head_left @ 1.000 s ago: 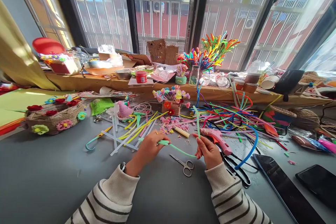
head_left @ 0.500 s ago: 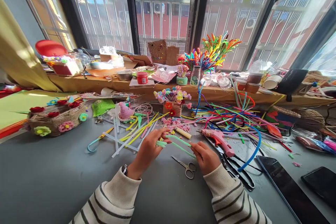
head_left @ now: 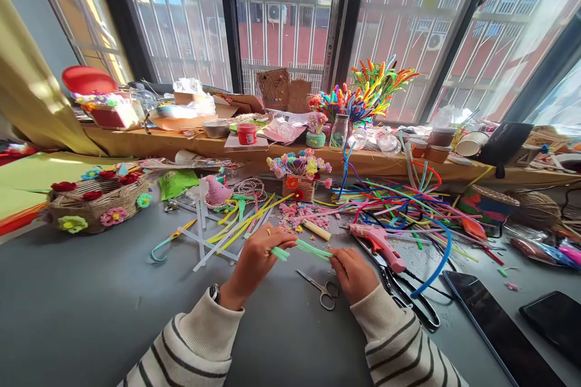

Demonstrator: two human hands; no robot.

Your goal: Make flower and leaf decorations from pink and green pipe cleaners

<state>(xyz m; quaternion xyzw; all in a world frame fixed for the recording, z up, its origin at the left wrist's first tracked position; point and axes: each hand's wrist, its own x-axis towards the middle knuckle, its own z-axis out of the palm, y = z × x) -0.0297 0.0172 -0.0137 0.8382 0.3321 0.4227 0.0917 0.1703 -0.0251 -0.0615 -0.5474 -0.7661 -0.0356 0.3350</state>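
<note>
Mint-green pipe cleaners (head_left: 313, 249) stretch between my two hands above the grey table. My left hand (head_left: 259, 257) is closed around them, and their short ends poke out below its fingers. With thumb and fingers pinched, my right hand (head_left: 354, 271) grips the other end. Small scissors (head_left: 320, 290) lie on the table just below and between the hands. A pink glue gun (head_left: 379, 245) rests beyond my right hand, beside large black-handled scissors (head_left: 415, 299).
Clear glue sticks (head_left: 202, 236) and yellow strips lie left of centre. A heap of coloured pipe cleaners (head_left: 399, 199) spreads behind the glue gun. A flower-trimmed basket (head_left: 97, 202) sits at left, a phone (head_left: 490, 314) at right. A cluttered ledge (head_left: 190, 148) runs along the window.
The green strands between my hands have come from a spread loop into a tight, nearly straight bundle. My left fingers have closed further around them. Other things have stayed put.
</note>
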